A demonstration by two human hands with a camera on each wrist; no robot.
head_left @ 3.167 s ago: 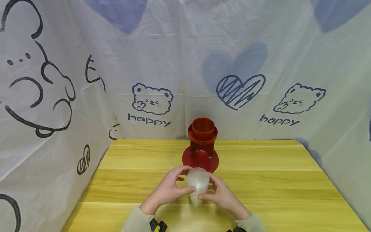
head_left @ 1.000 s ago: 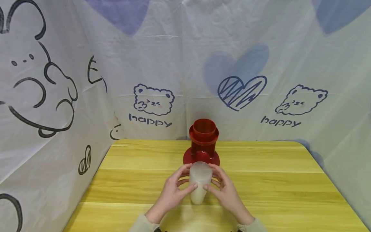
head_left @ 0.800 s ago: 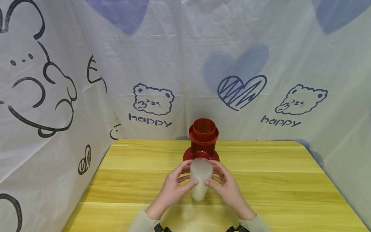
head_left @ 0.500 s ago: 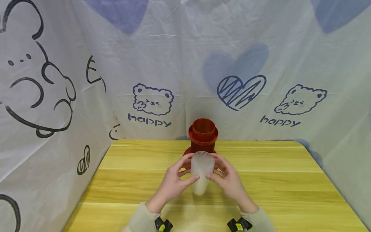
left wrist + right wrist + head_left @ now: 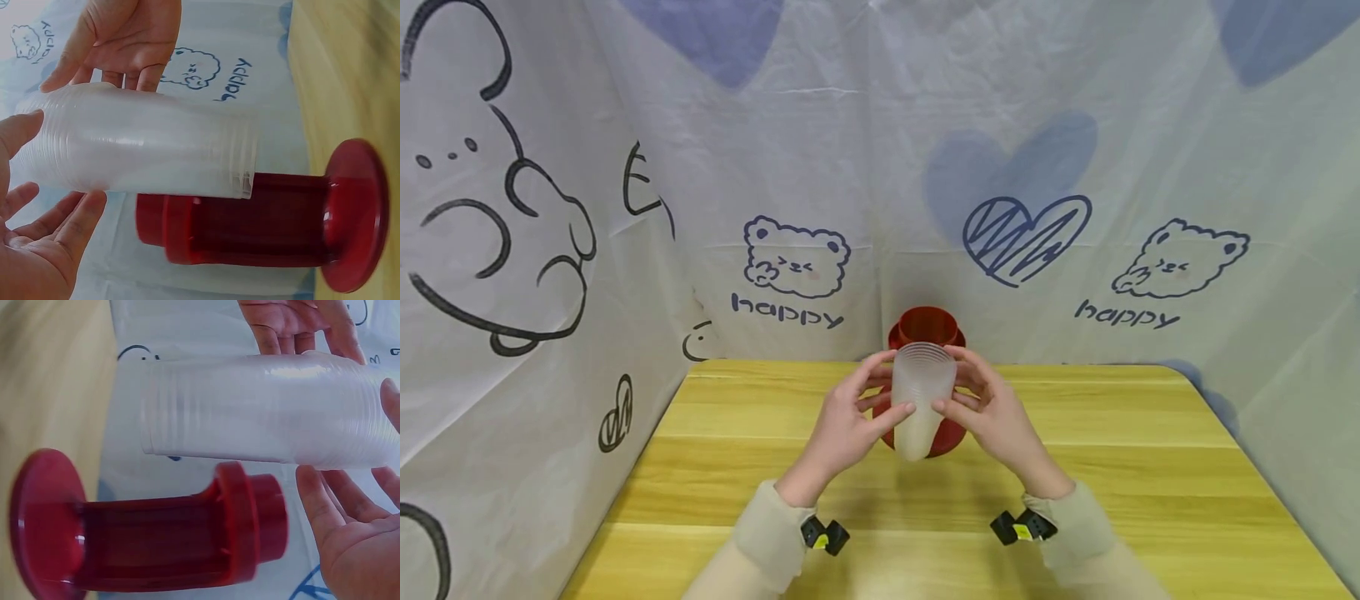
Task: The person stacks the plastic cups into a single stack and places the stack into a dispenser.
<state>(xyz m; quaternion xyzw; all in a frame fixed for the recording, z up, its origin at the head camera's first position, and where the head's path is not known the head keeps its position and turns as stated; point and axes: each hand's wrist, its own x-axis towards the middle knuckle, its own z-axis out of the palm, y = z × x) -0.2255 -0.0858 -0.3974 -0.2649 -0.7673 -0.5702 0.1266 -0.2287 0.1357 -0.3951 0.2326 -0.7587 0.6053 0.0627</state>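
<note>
A stack of nested translucent plastic cups (image 5: 923, 392) is held up between my two hands, rims upward and the narrow end down. My left hand (image 5: 838, 425) grips its left side, thumb in front and fingers behind. On the other side my right hand (image 5: 1006, 421) grips it the same way. Right behind the stack stands a red plastic holder (image 5: 928, 323), a tube with a collar and a round base. The wrist views show the stack (image 5: 144, 140) beside the tube (image 5: 156, 540), its lower end well above the base (image 5: 356, 215).
The holder stands on a wood-grain table (image 5: 1075, 500), near its back edge. A white printed cloth (image 5: 910, 167) hangs along the back and sides.
Both hands have raised the cup stack off the table and moved it away from me, up in front of the red holder. The holder has stayed in place.
</note>
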